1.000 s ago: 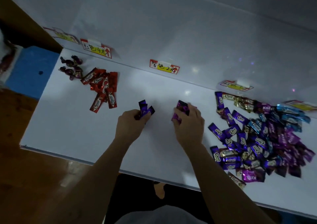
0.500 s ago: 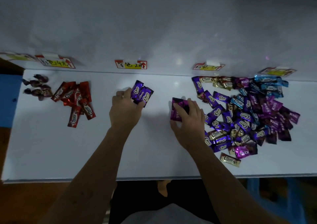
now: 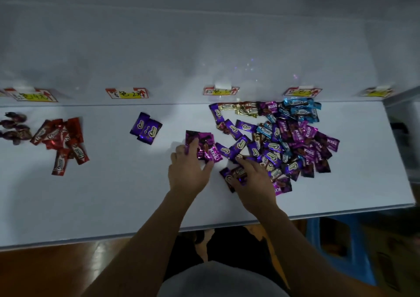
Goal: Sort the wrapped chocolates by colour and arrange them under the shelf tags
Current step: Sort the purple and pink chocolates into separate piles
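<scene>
We think this is a shop, or a room made to look like one. A long white shelf (image 3: 113,194) has price tags (image 3: 126,93) along its far wall, with wrapped chocolates (image 3: 284,137) heaped under them.

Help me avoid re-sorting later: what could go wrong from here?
1. In this dim light the magenta KISS wrappers touched by the left hand look close to the purple pile; the two might get merged.
2. The right hand works at the edge of the mixed heap, where blue and gold wrappers overlap purple ones, so strays could be dragged along.
</scene>
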Tool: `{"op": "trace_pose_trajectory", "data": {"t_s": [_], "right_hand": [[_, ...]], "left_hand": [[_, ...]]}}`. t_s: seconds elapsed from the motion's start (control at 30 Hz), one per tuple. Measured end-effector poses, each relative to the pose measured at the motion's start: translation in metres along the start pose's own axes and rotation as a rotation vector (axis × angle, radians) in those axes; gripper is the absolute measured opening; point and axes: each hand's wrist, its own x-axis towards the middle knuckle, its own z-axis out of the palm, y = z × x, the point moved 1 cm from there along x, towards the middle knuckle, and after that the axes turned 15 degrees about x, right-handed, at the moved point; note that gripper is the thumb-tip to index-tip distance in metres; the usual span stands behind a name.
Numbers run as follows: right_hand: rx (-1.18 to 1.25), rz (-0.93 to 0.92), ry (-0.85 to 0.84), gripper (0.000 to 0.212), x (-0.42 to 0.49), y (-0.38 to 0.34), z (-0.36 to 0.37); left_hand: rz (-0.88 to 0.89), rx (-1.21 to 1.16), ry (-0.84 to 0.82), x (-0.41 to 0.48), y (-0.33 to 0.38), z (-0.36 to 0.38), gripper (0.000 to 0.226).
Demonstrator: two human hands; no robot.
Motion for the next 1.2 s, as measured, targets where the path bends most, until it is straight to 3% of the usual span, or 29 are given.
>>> {"op": "trace_pose_trajectory", "data": {"t_s": [0.17,0.3,0.4,0.53,0.77,0.97,1.07,1.17,1.2], "right_hand": [[0.043,-0.169,-0.03,0.051,0.015,0.007,0.0],[-0.033,-0.167,0.012,0.052,0.026,0.031,-0.012],[-0.097,-0.194,-0.002,0.058,0.022,0.043,-0.013],[-0.149,-0.227,-0.006,0.061,0.011,0.04,-0.008],[-0.133,-0.218,-0.06,0.059,0.008,0.037,-0.007],[0.124,-0.291,-0.092,0.056,0.009,0.021,-0.009],[0.406,-0.138,-0.256,0.05,0.011,0.003,-0.023],[0.601,-0.125,-0.253,0.003,0.009,-0.008,-0.045],[0.611,-0.12,-0.212,0.016,0.008,-0.008,-0.054]], "left_hand": [[-0.171,0.091,0.027,0.028,0.027,0.012,0.09],[-0.194,0.165,0.088,0.038,0.042,0.019,0.075],[-0.164,0.094,0.053,0.035,0.045,0.019,0.058],[-0.211,-0.012,-0.015,0.02,0.038,0.026,0.055],[-0.322,-0.33,0.038,-0.004,0.031,0.031,0.042],[-0.415,-0.735,0.067,-0.032,0.029,0.022,0.035],[-0.286,-0.851,0.076,-0.047,0.041,0.003,0.036],[-0.111,-0.841,0.058,-0.058,0.063,-0.016,0.037],[-0.065,-0.843,0.056,-0.061,0.072,-0.022,0.039]]}}
